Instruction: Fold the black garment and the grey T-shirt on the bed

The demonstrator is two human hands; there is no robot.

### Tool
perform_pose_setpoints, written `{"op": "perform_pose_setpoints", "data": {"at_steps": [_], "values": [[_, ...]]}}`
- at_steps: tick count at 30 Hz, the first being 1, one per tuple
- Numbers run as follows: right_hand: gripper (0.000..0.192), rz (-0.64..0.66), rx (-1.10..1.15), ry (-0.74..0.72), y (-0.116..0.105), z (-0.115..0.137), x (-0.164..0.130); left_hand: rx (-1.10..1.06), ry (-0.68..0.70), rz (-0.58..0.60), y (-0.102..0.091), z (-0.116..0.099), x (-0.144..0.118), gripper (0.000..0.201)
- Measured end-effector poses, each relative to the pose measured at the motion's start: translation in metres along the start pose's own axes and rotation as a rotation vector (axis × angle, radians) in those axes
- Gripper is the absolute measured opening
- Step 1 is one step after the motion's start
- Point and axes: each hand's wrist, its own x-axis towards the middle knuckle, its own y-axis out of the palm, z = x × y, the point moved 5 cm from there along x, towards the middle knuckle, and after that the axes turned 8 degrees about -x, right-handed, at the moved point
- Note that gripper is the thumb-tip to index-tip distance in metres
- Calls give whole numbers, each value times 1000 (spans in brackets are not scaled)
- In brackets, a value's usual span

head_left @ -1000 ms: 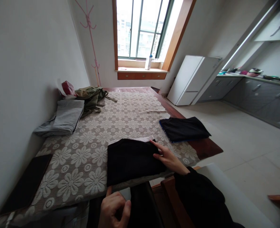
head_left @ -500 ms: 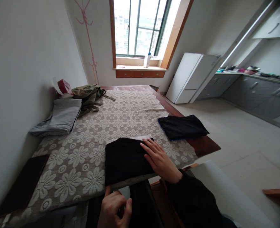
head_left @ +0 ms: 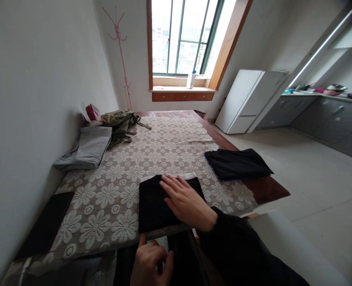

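A folded black garment (head_left: 153, 204) with a white edge lies at the near edge of the table, on the flower-patterned lace cloth (head_left: 158, 155). My right hand (head_left: 187, 202) rests flat on top of it, fingers spread and pointing left. My left hand (head_left: 152, 264) is below the table edge, fingers curled around dark fabric that hangs down there. A second folded black garment (head_left: 238, 163) lies at the table's right edge, apart from both hands.
Folded grey clothes (head_left: 88, 151), an olive garment (head_left: 119, 121) and a red bag (head_left: 92, 112) lie along the left wall. A dark flat object (head_left: 46, 224) sits at the near left corner. A white fridge (head_left: 247, 101) and kitchen counters stand to the right.
My right hand has slid left from the garment's right edge onto its middle. The left hand has stayed below the table edge.
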Motion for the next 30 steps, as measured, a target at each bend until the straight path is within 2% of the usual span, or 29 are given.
{"op": "perform_pose_setpoints", "data": {"at_steps": [2,5,8,12,15,18,21,24,27,30], "values": [[55,60,62,-166,9,32,27,13,9,-2,1,0,-2,35],[58,123,60,-254,36,53,57,26,-13,-12,2,2,-3,36],[59,144,36,-257,60,49,70,38,-15,4,3,5,-5,34],[61,135,51,-245,69,41,70,43,97,48,1,1,-12,31],[59,130,61,-244,68,41,67,36,179,-65,-13,-7,-16,35],[58,127,67,-253,69,43,68,13,221,-153,-32,-17,-5,37],[56,128,60,-262,71,43,69,-18,127,-111,-39,-17,20,39],[53,127,52,-273,71,42,69,-10,-32,-69,-33,-6,38,44],[52,117,54,-282,70,43,69,32,-108,-55,-22,6,37,47],[53,108,50,-285,69,43,68,70,-114,-19,-12,12,30,47]]}}
